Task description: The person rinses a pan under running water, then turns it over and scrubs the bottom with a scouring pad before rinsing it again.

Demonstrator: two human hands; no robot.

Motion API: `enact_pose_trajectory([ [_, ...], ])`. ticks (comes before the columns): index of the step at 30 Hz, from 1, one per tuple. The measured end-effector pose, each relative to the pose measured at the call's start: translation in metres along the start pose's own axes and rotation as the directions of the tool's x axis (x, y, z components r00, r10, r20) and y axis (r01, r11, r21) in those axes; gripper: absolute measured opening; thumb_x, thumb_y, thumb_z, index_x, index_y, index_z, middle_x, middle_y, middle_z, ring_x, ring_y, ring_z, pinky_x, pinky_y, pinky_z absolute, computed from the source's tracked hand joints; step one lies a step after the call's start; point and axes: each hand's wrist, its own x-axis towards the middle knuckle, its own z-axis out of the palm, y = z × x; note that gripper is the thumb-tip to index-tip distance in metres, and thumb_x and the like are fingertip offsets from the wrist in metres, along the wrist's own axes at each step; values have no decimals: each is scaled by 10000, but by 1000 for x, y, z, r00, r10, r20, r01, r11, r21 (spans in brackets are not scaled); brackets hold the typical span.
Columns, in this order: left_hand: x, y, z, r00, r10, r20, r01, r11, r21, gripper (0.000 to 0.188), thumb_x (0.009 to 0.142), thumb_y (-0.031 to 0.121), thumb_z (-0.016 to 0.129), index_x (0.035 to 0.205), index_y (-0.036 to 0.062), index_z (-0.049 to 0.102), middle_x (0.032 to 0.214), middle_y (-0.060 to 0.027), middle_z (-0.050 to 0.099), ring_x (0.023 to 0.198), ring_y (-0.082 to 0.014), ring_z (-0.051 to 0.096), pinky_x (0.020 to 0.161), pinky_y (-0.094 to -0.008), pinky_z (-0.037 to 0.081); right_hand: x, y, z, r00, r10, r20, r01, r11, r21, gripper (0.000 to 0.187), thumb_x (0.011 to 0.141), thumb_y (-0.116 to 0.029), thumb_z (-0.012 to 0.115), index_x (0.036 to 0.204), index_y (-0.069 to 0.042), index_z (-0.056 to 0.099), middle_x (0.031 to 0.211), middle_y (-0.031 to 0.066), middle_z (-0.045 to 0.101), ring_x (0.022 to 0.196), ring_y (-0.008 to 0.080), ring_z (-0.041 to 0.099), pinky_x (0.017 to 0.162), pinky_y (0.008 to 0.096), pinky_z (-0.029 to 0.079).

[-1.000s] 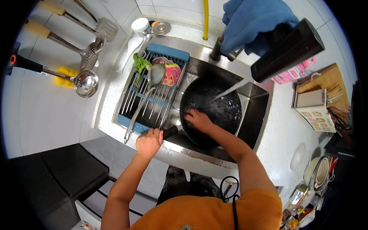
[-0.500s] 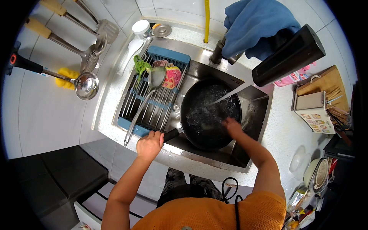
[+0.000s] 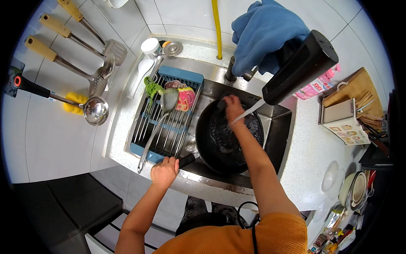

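A black frying pan [image 3: 211,146] lies in the steel sink with water in it. My left hand [image 3: 165,171] is wrapped round the end of the pan's black handle [image 3: 187,160], at the sink's front edge. Inside the pan, by its far rim, my right hand [image 3: 233,109] has its fingers curled against the surface; a dark patch at the fingertips is too unclear to name. From the black faucet head [image 3: 299,70] a water stream [image 3: 253,109] runs down across my right wrist into the pan.
Left of the pan, a blue-ended drying rack [image 3: 179,75] holds a ladle [image 3: 157,132], green leaves [image 3: 152,89] and a pink-yellow packet [image 3: 185,99]. A blue cloth [image 3: 268,36] drapes over the faucet. Utensils hang on the left wall. A pink bottle [image 3: 317,86] and chopstick holder [image 3: 344,120] stand at right.
My right hand has moved from the pan's right side to its far rim, up and to the left. My left hand keeps its hold on the handle. The whole view has shifted slightly.
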Motion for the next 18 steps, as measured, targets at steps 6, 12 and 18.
enact_pose_trajectory([
  [6,0,-1,0,1000,-10,6,10,1000,6,247,854,284,523,675,114,512,635,-58,536,450,-240,555,421,-348,457,-74,67,-35,939,285,194,-206,915,-347,308,748,-65,537,1045,-148,541,994,114,510,912,298,579,704,418,483],
  [12,1,2,-3,1000,1,23,-1,1000,-7,250,855,289,524,676,115,513,634,-55,533,454,-238,556,421,-352,456,-99,57,-43,797,599,-80,-603,796,-47,259,765,-143,633,995,-77,536,950,144,589,830,334,596,728,403,473],
  [18,0,1,-1,1000,-1,27,2,1000,-7,247,853,289,526,676,117,514,640,-56,539,458,-238,558,422,-352,459,-26,30,-12,899,399,-179,-318,878,358,315,788,-143,623,1087,-56,578,1043,183,591,973,333,565,831,373,441],
])
